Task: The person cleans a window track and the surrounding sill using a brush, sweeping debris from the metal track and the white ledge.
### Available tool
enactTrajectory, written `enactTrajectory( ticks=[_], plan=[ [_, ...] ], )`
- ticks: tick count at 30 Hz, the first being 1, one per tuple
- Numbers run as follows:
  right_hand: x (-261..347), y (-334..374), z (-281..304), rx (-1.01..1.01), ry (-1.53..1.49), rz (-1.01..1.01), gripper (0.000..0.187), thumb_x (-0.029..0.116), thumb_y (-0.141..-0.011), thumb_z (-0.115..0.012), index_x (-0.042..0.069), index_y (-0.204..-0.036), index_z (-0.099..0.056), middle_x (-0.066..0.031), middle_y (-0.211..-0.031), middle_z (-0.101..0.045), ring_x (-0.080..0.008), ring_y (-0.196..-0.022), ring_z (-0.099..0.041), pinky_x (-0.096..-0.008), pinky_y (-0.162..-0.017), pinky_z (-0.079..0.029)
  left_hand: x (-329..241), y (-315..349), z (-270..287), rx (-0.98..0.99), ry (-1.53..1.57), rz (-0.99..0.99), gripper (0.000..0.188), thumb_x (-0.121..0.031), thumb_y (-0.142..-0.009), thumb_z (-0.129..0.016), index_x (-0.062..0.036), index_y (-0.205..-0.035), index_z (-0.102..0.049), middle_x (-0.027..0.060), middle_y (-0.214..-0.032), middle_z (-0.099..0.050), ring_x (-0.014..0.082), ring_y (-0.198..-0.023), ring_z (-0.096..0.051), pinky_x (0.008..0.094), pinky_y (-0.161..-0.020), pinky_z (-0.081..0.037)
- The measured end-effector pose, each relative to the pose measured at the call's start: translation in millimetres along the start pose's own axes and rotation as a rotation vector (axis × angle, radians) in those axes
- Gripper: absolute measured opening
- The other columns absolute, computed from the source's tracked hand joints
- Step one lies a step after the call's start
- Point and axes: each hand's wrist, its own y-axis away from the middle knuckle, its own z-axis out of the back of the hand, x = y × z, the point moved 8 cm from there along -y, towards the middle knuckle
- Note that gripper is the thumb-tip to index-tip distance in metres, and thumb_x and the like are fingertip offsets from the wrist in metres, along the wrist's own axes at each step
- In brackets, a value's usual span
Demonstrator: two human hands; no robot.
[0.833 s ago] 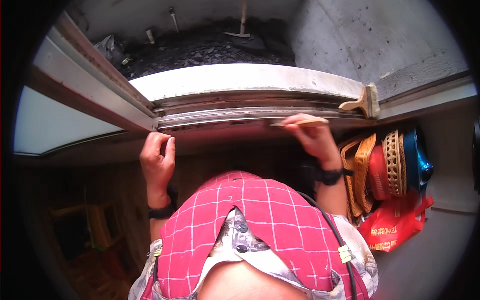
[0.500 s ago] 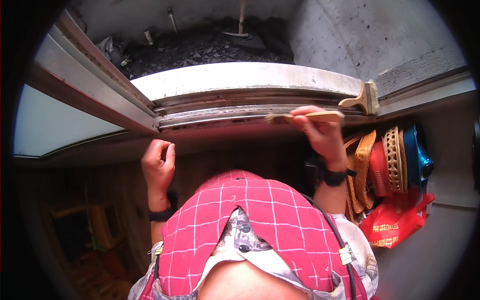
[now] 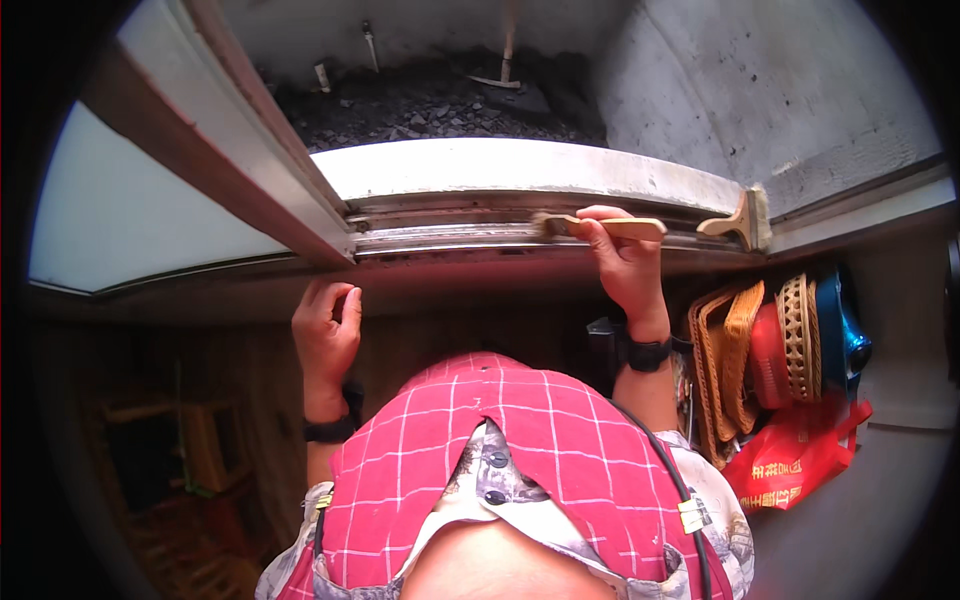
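Observation:
My right hand (image 3: pixel 630 270) is closed round the wooden handle of a small paintbrush (image 3: pixel 640 229). The brush lies almost level, its worn bristles pointing left and at the metal sliding-window track (image 3: pixel 450 238). Whether the bristle tips press on the rails cannot be made out. My left hand (image 3: pixel 328 325) is curled into a loose fist just below the track's left end, near the sill, with nothing visible in it. A wider flat brush (image 3: pixel 735 222) with a wooden handle rests at the track's right end, its bristles against the corner.
A sliding window sash (image 3: pixel 220 140) stands at the left. Beyond the white ledge (image 3: pixel 500 165) lie dark rubble (image 3: pixel 430 120) and a pick (image 3: pixel 507 60) by a grey wall. Wicker baskets (image 3: pixel 725 360), a blue basin (image 3: pixel 832 330) and a red bag (image 3: pixel 795 455) are at my right.
The small brush has moved left along the track and a little farther from me, with my right hand still round it. The whole view has shifted slightly. My left hand stays curled.

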Motion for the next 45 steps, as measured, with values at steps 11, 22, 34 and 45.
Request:
enactTrajectory(
  ticks=[11, 22, 34, 45],
  plan=[
    [67, 5, -25, -0.09, 0.005, 0.147, 0.006, 0.004, -0.092, -0.066, 0.001, -0.091, -0.072, -0.0091, -0.086, -0.072, -0.0148, -0.072, -0.065, -0.0281, -0.064, -0.052, 9, 0, 32, -0.008, -0.025, -0.011, 0.009, 0.003, -0.083, -0.069, 0.0007, -0.085, -0.061, 0.0122, -0.079, -0.057, 0.0251, -0.062, -0.058, 0.0327, -0.056, -0.045],
    [2, 43, -36, -0.274, 0.086, -0.092, 0.01, 0.007, -0.095, -0.064, 0.002, -0.091, -0.072, -0.0083, -0.074, -0.071, -0.0128, -0.06, -0.066, -0.0275, -0.054, -0.051, 8, 2, 36, -0.002, 0.008, -0.031, 0.008, 0.002, -0.083, -0.068, 0.0001, -0.083, -0.06, 0.0126, -0.077, -0.056, 0.027, -0.062, -0.057, 0.0339, -0.057, -0.045],
    [7, 49, -57, -0.221, -0.144, -0.032, 0.009, 0.007, -0.095, -0.065, 0.002, -0.097, -0.072, -0.0069, -0.083, -0.071, -0.013, -0.069, -0.066, -0.0263, -0.06, -0.053, 2, -8, 22, 0.104, 0.036, -0.086, 0.006, 0.001, -0.084, -0.068, 0.0002, -0.084, -0.062, 0.013, -0.079, -0.058, 0.0273, -0.063, -0.059, 0.0346, -0.057, -0.046],
    [-5, 59, 66, -0.465, 0.176, -0.103, 0.014, 0.015, -0.098, -0.064, 0.003, -0.101, -0.071, -0.0045, -0.081, -0.07, -0.0128, -0.064, -0.065, -0.0265, -0.052, -0.052, 18, 11, 17, 0.099, -0.045, -0.067, 0.006, 0.0, -0.083, -0.068, -0.0004, -0.082, -0.062, 0.0132, -0.075, -0.056, 0.028, -0.063, -0.057, 0.0346, -0.057, -0.045]
  ],
)
